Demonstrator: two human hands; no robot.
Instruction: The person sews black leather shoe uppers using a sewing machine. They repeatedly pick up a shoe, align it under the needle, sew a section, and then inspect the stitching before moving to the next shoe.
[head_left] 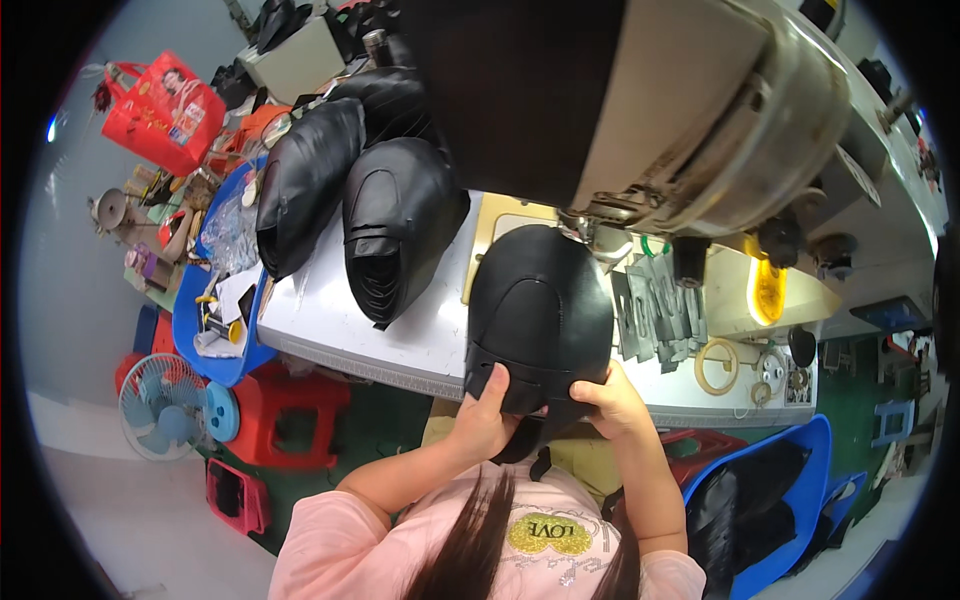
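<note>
A black leather shoe upper (pixel 540 290) lies over the front edge of the work table, its rounded toe beneath the sewing machine head (pixel 690 150). My left hand (pixel 485 415) grips its near left edge, thumb on top. At the near right edge, my right hand (pixel 608 398) holds the same upper, also with the thumb on top. The fingers of both hands are mostly hidden under the leather. Left of the machine, stacked black shoe uppers (pixel 385 225) rest on the white table (pixel 310 315).
Grey strip-like pieces (pixel 655 310) and a tape roll (pixel 716 366) lie right of the upper. A blue tub (pixel 810 500) of black pieces stands at lower right. To the left are a blue basin (pixel 190 340), a red stool (pixel 285 415) and a fan (pixel 165 405).
</note>
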